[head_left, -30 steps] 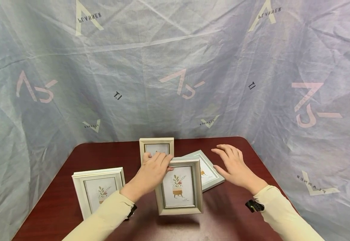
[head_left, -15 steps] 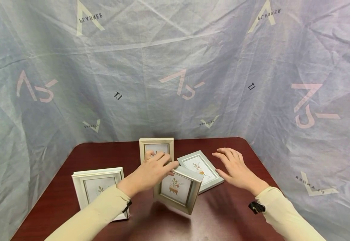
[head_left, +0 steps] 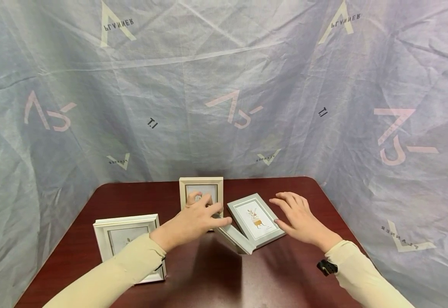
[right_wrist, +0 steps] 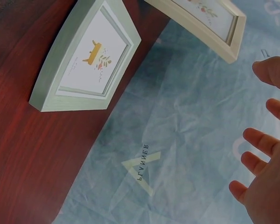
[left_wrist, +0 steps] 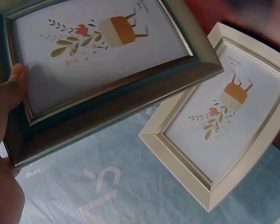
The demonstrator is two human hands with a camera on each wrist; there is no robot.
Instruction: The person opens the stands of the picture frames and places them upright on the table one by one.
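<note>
My left hand [head_left: 193,221] pinches one edge of a silver-gold picture frame [head_left: 236,238], seen almost edge-on above the table. In the left wrist view the thumb [left_wrist: 16,84] lies over the front of that frame, whose picture shows a potted plant. A cream picture frame [head_left: 201,183] stands upright just behind this hand. To the right, a pale green picture frame [head_left: 260,237] lies face up on the table, partly overlapped by the held one. My right hand [head_left: 298,218] hovers beside the pale green frame, fingers spread and holding nothing.
At the left of the dark red table [head_left: 131,201] stand white picture frames [head_left: 102,239], one close behind another, partly hidden by my left sleeve. A grey printed cloth [head_left: 224,128] hangs behind the table and along its sides.
The held frame has swung up and tilted from facing me to nearly edge-on, uncovering the pale green frame. My right hand stays nearly where it was.
</note>
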